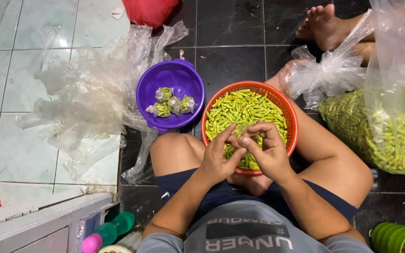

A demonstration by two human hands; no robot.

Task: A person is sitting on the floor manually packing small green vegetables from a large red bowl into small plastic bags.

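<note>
My left hand (220, 157) and my right hand (266, 149) meet over the near side of an orange basket (290, 122) heaped with small green chillies (244, 108). Together the fingers pinch a small clear plastic bag of chillies (241, 130) between them. The basket rests between my crossed bare legs. To its left stands a purple basket (154, 87) holding three small tied bags of green chillies (170, 104).
Crumpled clear plastic bags (83, 93) lie on the tiled floor at left. A large clear bag full of green chillies (380, 129) sits at right. Another person's bare foot (322, 23) is at top right. Green cups (392, 236) stand at bottom right, and a red object (150, 10) lies at top.
</note>
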